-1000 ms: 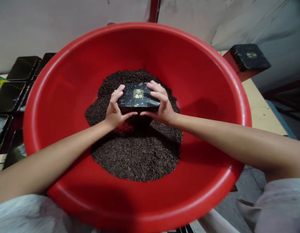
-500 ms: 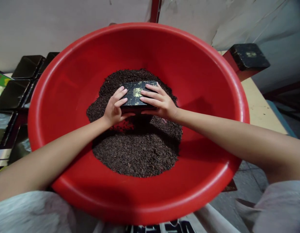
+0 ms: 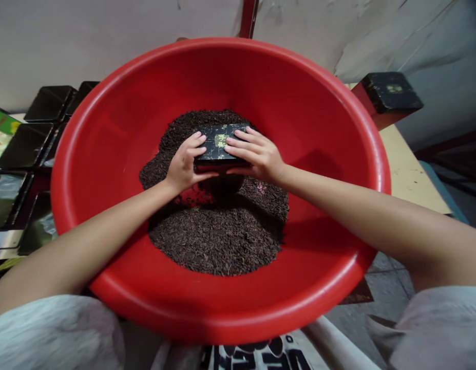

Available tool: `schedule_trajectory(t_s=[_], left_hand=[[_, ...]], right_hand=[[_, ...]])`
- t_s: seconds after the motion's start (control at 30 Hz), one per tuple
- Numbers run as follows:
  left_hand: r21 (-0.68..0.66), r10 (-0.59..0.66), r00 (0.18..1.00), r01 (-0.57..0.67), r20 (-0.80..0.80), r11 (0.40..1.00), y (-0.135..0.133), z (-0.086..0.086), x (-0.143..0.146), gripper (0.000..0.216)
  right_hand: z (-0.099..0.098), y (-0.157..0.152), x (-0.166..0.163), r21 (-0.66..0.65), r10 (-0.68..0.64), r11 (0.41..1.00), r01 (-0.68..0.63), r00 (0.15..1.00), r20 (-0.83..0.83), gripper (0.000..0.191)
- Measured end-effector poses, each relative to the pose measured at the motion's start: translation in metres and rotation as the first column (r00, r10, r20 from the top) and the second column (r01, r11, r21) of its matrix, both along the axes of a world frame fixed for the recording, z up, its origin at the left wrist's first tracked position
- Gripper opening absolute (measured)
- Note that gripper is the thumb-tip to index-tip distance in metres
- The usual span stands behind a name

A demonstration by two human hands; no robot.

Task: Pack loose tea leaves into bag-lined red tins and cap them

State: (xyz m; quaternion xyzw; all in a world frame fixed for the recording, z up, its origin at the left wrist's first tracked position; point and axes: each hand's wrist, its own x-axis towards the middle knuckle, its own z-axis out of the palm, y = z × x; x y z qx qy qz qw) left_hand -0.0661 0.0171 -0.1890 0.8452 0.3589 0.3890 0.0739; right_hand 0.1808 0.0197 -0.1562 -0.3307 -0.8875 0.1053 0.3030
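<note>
The left hand [image 3: 183, 167] and right hand [image 3: 259, 156] are covering both ends of the black box [image 3: 217, 144]; its gold marking is showing too small to read. The picture's left edge is cutting off the black containers [image 3: 24, 146] beside the red basin [image 3: 107, 128].

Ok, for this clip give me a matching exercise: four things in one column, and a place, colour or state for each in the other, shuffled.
Things
1. basin
2. small box
3. loose leaves
4. black trays

Descriptions
A. heaped dark in the bottom of the basin
B. held between the left hand and the right hand
C. red and round
D. lined up outside the basin, on the left

Pairs: 1-C, 2-B, 3-A, 4-D
</note>
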Motion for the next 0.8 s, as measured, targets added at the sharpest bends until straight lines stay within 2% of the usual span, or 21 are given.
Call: schedule_trajectory(t_s=[0.13,0.23,0.3,0.4,0.53,0.67,0.8], left_hand=[[-0.184,0.104,0.987,-0.080,0.125,0.980,0.005,0.001,0.009,0.101],[-0.400,0.115,0.977,-0.034,0.180,0.916,0.008,-0.010,0.014,0.123],[-0.488,0.106,0.973,0.009,0.207,0.873,0.010,-0.016,0.017,0.129],[-0.519,0.123,0.968,0.008,0.218,0.854,0.008,-0.020,0.020,0.131],[-0.535,0.187,0.971,-0.080,0.148,0.841,-0.005,-0.012,0.028,0.132],[-0.596,0.149,0.989,-0.106,0.024,0.796,-0.016,-0.003,0.035,0.120],[-0.572,0.143,0.989,-0.100,0.030,0.814,-0.023,-0.003,0.040,0.108]], right_hand=[[0.019,0.010,-0.004,0.043,-0.113,0.993,0.109,0.989,0.097,0.052],[0.028,0.006,-0.015,0.106,-0.131,0.988,0.111,0.970,0.205,0.055],[0.029,-0.002,-0.025,0.149,-0.112,0.986,0.072,0.955,0.275,0.058],[0.026,-0.014,-0.036,0.163,-0.094,0.986,0.040,0.935,0.341,0.069],[0.024,-0.023,-0.041,0.157,-0.111,0.986,0.056,0.923,0.369,0.077],[0.021,-0.028,-0.042,0.182,-0.111,0.982,0.044,0.920,0.377,0.067],[0.013,-0.031,-0.042,0.192,-0.107,0.980,0.046,0.941,0.321,0.049]])
